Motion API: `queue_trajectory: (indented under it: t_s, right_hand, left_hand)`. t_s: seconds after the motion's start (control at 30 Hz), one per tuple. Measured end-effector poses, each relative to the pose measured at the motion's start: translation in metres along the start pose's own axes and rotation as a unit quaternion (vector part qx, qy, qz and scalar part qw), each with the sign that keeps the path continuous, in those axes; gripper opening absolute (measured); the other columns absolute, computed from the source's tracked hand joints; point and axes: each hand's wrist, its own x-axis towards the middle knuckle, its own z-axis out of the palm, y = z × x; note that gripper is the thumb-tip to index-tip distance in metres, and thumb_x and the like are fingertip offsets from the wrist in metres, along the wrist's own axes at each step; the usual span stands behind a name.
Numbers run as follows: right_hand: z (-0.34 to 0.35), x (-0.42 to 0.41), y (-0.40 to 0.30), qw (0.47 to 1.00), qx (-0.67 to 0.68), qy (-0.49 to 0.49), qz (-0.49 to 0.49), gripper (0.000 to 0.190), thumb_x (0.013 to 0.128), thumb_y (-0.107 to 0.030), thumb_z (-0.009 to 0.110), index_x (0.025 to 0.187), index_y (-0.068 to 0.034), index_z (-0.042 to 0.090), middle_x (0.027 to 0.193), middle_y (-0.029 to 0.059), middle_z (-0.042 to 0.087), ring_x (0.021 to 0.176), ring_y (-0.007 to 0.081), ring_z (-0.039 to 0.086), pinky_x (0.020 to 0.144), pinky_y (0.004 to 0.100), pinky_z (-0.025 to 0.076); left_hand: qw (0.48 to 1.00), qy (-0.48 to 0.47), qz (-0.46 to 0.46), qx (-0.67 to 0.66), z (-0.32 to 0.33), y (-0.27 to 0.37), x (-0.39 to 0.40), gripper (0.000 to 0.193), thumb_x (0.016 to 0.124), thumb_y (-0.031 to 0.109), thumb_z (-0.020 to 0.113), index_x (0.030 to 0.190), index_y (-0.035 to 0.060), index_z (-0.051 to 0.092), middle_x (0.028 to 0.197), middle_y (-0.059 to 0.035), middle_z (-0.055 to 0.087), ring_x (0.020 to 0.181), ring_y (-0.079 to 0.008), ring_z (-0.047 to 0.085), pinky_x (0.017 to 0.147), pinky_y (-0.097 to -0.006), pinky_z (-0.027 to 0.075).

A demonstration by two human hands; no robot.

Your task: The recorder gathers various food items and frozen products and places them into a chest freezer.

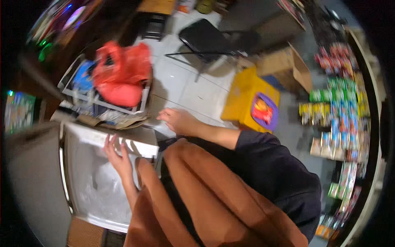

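My left hand [116,154] is over the near part of an open white chest freezer [92,200], its fingers spread and nothing visible in them. The freezer's inside looks pale and frosted, and its grey lid [34,173] stands to the left. My right hand [180,122] hangs above the tiled floor, fingers loosely bent, with no object visible in it. It is to the right of the freezer's white rim [145,147]. My bare legs [197,179] fill the lower middle and partly cover my left forearm.
A grey crate [143,102] holding red plastic bags [123,74] stands beyond the freezer. Farther off is a black folding chair [203,37]. At right are a yellow box [236,102] with a purple basket [274,114], a cardboard box [280,66] and stacked packets [342,108].
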Motion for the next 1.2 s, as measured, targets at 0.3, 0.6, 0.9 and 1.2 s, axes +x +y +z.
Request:
queue_trajectory:
  t_s: [0.3,0.6,0.9,1.2]
  right_hand:
    - [-0.037,-0.162,0.108,0.968,-0.048,0.062,0.240,0.025,0.069,-0.004,0.051,0.094,-0.005,0.053,0.092,0.0132,0.050,0.089,0.0284,0.052,0.072,0.0393,0.045]
    - [-0.057,-0.348,0.194,0.783,-0.002,0.236,0.576,0.018,0.074,-0.012,0.044,0.088,-0.005,0.055,0.086,0.0153,0.053,0.081,0.0289,0.056,0.067,0.0400,0.045]
    - [0.001,-0.437,0.166,0.546,0.101,0.404,0.727,0.023,0.072,-0.009,0.046,0.093,-0.002,0.053,0.092,0.0186,0.052,0.088,0.0341,0.052,0.073,0.0443,0.043]
    - [0.064,-0.368,0.077,0.291,0.254,0.392,0.835,0.025,0.072,-0.016,0.052,0.096,-0.006,0.052,0.099,0.0173,0.050,0.090,0.0337,0.052,0.077,0.0421,0.042]
  left_hand:
    - [0.943,-0.268,0.111,-0.166,0.115,0.145,0.041,0.026,0.080,0.001,0.047,0.105,-0.0016,0.049,0.112,-0.0127,0.049,0.105,-0.0230,0.046,0.090,-0.0316,0.035]
    - [0.749,-0.522,0.404,-0.056,0.286,0.380,-0.003,0.030,0.078,0.003,0.049,0.108,0.0030,0.049,0.110,-0.0131,0.050,0.096,-0.0266,0.050,0.083,-0.0340,0.040]
    - [0.548,-0.667,0.505,-0.024,0.384,0.448,-0.063,0.031,0.077,0.000,0.052,0.108,0.0034,0.049,0.104,-0.0135,0.053,0.092,-0.0248,0.053,0.081,-0.0322,0.041]
    - [0.320,-0.790,0.522,0.028,0.463,0.442,-0.100,0.032,0.077,0.009,0.055,0.108,0.0049,0.049,0.106,-0.0122,0.051,0.091,-0.0260,0.052,0.080,-0.0321,0.043]
